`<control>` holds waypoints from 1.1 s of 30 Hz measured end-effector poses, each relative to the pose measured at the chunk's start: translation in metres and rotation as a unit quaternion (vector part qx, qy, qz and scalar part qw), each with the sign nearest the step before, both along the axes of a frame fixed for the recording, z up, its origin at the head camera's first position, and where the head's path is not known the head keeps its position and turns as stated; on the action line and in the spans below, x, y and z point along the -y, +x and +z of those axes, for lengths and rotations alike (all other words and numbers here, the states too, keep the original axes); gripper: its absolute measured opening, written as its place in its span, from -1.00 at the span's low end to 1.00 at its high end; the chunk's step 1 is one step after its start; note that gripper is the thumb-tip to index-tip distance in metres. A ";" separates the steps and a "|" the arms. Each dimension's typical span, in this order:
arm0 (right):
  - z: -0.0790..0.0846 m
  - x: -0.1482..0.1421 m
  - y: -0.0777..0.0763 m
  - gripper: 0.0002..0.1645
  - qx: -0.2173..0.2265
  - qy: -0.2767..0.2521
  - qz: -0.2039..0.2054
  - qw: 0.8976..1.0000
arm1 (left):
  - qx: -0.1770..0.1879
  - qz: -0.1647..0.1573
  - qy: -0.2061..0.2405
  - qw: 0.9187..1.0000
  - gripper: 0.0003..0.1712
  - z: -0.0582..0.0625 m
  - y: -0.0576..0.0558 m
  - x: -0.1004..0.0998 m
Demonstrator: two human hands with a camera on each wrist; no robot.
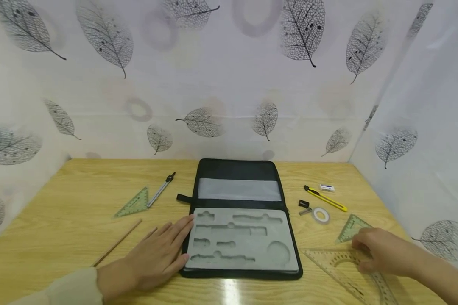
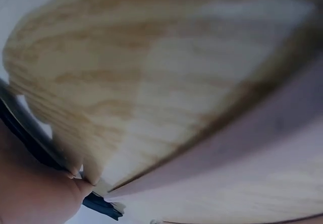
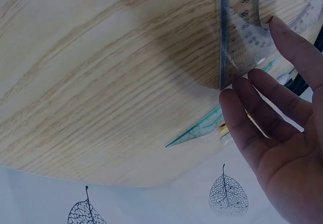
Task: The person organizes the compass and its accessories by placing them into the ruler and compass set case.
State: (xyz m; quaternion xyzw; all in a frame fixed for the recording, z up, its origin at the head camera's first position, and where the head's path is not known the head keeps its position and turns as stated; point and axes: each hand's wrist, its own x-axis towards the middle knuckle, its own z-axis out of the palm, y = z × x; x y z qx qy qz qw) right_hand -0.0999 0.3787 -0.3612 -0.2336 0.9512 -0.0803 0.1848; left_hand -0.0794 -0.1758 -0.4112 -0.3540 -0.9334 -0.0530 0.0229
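Observation:
A black zip case lies unfolded on the table, its grey foam insert full of shaped recesses. My left hand rests with extended fingers along the case's left edge. At the right, my right hand is on a large clear set square with a protractor cut-out. In the right wrist view the thumb is at the cut-out's rim and the fingertips are at the opposite edge, so the hand grips across it. Just behind lies a small green set square, partly hidden by that hand.
Right of the case lie a yellow utility knife, an eraser, a black sharpener and a roll of white tape. On the left are a compass, another green set square and a pencil.

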 end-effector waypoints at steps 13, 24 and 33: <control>-0.002 -0.003 0.001 -0.59 0.003 -0.014 0.017 1.000 | -0.003 0.004 0.017 1.000 -0.26 -0.002 0.002 0.003; 0.003 0.011 -0.002 -0.72 -0.022 -0.015 0.032 0.999 | -0.014 -0.011 -0.007 1.000 -0.23 0.002 0.003 0.004; -0.002 0.010 -0.002 -0.70 -0.025 -0.027 0.049 0.998 | -0.028 -0.008 0.001 1.000 -0.19 -0.002 0.004 0.004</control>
